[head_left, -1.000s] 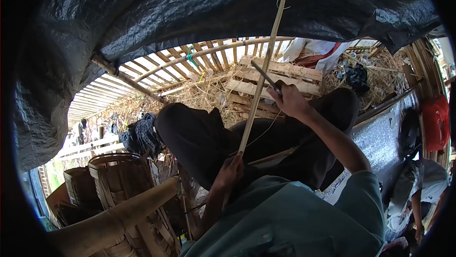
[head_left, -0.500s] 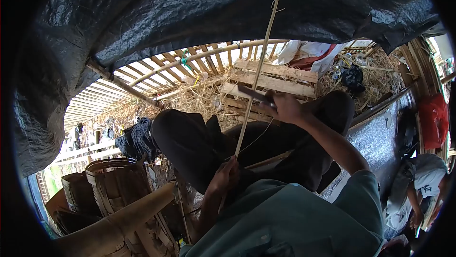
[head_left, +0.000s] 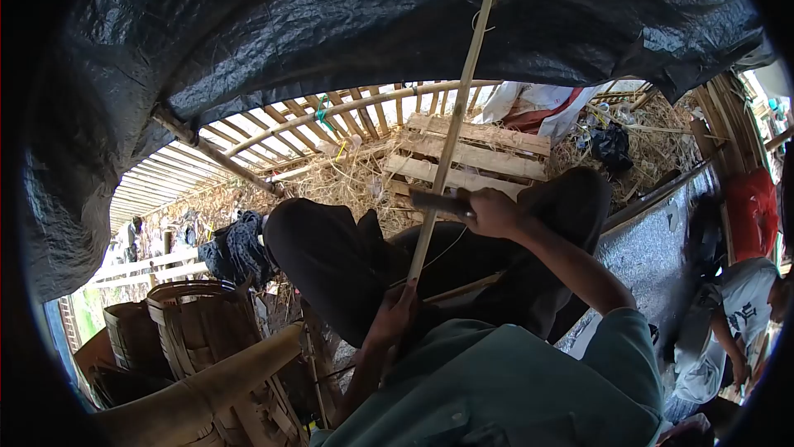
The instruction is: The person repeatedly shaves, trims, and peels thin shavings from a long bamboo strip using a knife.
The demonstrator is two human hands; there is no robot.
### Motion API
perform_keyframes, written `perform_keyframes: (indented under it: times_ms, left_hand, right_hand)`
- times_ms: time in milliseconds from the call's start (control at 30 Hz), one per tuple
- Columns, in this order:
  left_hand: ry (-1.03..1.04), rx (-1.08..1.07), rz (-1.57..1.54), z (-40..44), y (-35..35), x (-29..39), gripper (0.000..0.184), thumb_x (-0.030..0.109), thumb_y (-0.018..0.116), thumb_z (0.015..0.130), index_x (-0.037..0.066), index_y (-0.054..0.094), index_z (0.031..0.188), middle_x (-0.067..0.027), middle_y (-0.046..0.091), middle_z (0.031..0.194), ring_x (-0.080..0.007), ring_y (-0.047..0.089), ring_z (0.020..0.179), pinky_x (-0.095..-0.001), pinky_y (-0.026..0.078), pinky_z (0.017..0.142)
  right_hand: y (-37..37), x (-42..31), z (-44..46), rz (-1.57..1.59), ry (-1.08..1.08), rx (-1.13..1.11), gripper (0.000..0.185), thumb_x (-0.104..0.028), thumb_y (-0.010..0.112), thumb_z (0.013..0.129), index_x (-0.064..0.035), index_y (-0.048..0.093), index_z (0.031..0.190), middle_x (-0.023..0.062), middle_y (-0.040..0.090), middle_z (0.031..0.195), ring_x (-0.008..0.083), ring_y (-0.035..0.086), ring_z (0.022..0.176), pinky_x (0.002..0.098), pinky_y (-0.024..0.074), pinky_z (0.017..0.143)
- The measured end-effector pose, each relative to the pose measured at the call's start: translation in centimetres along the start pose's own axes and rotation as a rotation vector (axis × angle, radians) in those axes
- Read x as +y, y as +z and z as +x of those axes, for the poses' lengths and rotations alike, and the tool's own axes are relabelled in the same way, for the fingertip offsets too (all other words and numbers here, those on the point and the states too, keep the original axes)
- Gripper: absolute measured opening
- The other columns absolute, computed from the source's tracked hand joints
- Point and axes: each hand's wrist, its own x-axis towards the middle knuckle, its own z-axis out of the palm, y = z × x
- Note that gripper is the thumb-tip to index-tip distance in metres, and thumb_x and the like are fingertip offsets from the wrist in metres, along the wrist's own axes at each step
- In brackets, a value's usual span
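A long pale bamboo strip [head_left: 456, 129] rises from my lap up past the dark plastic sheet. Near its lower end, my left hand [head_left: 397, 310] is closed around the strip. My right hand [head_left: 493, 213] grips a knife by its handle, to the right of the strip. The dark blade of the knife [head_left: 438, 202] lies across the strip, pointing left. A thin curled sliver [head_left: 451, 247] hangs beside the strip, above my crossed legs.
Black plastic sheeting [head_left: 331, 25] hangs overhead. Wooden slats [head_left: 488, 145] lie on straw ahead. Woven baskets [head_left: 194, 323] and a thick bamboo pole [head_left: 223, 381] are at the lower left. A red bag [head_left: 751, 214] and another person [head_left: 740, 315] are at the right.
My right hand and the knife have moved down along the strip toward my left hand, and the blade has turned more level. My left hand still holds the strip's lower end.
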Motion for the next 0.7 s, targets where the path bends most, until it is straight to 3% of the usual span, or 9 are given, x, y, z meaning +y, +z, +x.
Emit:
perform_keyframes:
  times_ms: [133, 300, 333, 433, 467, 567, 600, 633, 700]
  left_hand:
    - [0.114, 0.083, 0.152, 0.0, 0.1, -1.1, 0.037, 0.033, 0.043, 0.099, 0.008, 0.048, 0.071, 0.0070, 0.038, 0.057, -0.0022, 0.034, 0.050, -0.0224, 0.026, 0.044]
    - [0.362, 0.284, 0.400, 1.0, 1.0, -2.0, 0.043, 0.034, 0.044, 0.098, 0.004, 0.047, 0.068, 0.0042, 0.038, 0.056, -0.0059, 0.035, 0.054, -0.0274, 0.029, 0.048]
    - [0.295, 0.251, 0.335, 1.2, 0.9, -2.2, 0.042, 0.034, 0.044, 0.098, 0.004, 0.047, 0.069, 0.0044, 0.038, 0.057, -0.0055, 0.035, 0.055, -0.0271, 0.029, 0.049]
    - [0.133, 0.159, 0.211, 0.5, 0.3, -2.7, 0.041, 0.034, 0.045, 0.098, 0.004, 0.048, 0.069, 0.0052, 0.038, 0.058, -0.0046, 0.035, 0.056, -0.0262, 0.029, 0.049]
    - [0.120, 0.143, 0.199, 0.3, 0.2, -2.4, 0.041, 0.034, 0.045, 0.098, 0.005, 0.048, 0.070, 0.0056, 0.038, 0.059, -0.0044, 0.035, 0.057, -0.0260, 0.029, 0.049]
    - [0.087, 0.134, 0.195, -0.8, 0.0, -0.9, 0.039, 0.035, 0.045, 0.098, 0.007, 0.048, 0.070, 0.0069, 0.037, 0.059, -0.0035, 0.034, 0.057, -0.0249, 0.029, 0.049]
    - [0.079, 0.132, 0.191, -1.1, 0.2, -0.8, 0.039, 0.035, 0.045, 0.097, 0.008, 0.048, 0.070, 0.0073, 0.036, 0.059, -0.0031, 0.034, 0.057, -0.0245, 0.028, 0.049]
    - [0.083, 0.142, 0.177, -1.1, 0.5, -1.1, 0.038, 0.035, 0.045, 0.097, 0.008, 0.048, 0.070, 0.0077, 0.036, 0.059, -0.0027, 0.034, 0.055, -0.0237, 0.028, 0.047]
    - [0.100, 0.161, 0.147, -0.9, 1.1, -1.6, 0.038, 0.035, 0.046, 0.098, 0.010, 0.047, 0.070, 0.0084, 0.036, 0.057, -0.0019, 0.034, 0.052, -0.0223, 0.026, 0.045]
  right_hand:
    - [-0.1, -1.2, -0.5, -0.039, -0.214, -0.226, 0.033, -0.023, 0.062, 0.072, -0.0058, 0.058, 0.100, 0.0158, 0.064, 0.085, 0.0340, 0.064, 0.076, 0.0459, 0.0511, 0.069]
    - [-0.6, 1.5, 2.4, 0.029, 0.345, -0.036, 0.030, -0.024, 0.061, 0.073, -0.0063, 0.059, 0.097, 0.0172, 0.064, 0.078, 0.0341, 0.064, 0.075, 0.0469, 0.0506, 0.069]
    - [-0.5, 1.8, 2.6, 0.081, 0.427, -0.024, 0.030, -0.025, 0.061, 0.073, -0.0065, 0.059, 0.097, 0.0174, 0.063, 0.077, 0.0341, 0.064, 0.075, 0.0471, 0.0505, 0.069]
    - [1.1, 0.5, -0.4, -0.054, 0.136, -0.038, 0.030, -0.025, 0.063, 0.072, -0.0079, 0.059, 0.096, 0.0176, 0.063, 0.074, 0.0344, 0.064, 0.074, 0.0472, 0.0505, 0.069]
    - [0.5, -0.2, -0.8, -0.047, 0.010, -0.234, 0.029, -0.024, 0.063, 0.070, -0.0089, 0.060, 0.095, 0.0163, 0.064, 0.077, 0.0348, 0.064, 0.074, 0.0472, 0.0505, 0.070]
    - [1.0, 0.9, -0.1, -0.025, -0.082, 0.014, 0.028, -0.023, 0.064, 0.069, -0.0091, 0.060, 0.093, 0.0162, 0.064, 0.078, 0.0352, 0.064, 0.075, 0.0478, 0.0503, 0.069]
    - [0.6, 1.1, 1.2, -0.156, 0.134, 0.117, 0.026, -0.023, 0.063, 0.071, -0.0089, 0.059, 0.092, 0.0153, 0.065, 0.079, 0.0348, 0.064, 0.076, 0.0484, 0.0503, 0.067]
    - [-0.7, 1.7, 3.2, 0.147, 0.470, 0.085, 0.022, -0.022, 0.062, 0.074, -0.0078, 0.059, 0.091, 0.0143, 0.065, 0.079, 0.0347, 0.064, 0.075, 0.0479, 0.0505, 0.067]
    - [-1.3, 2.4, 4.9, 0.229, 0.604, 0.106, 0.019, -0.021, 0.061, 0.077, -0.0076, 0.058, 0.091, 0.0120, 0.065, 0.076, 0.0339, 0.064, 0.072, 0.0475, 0.0502, 0.065]
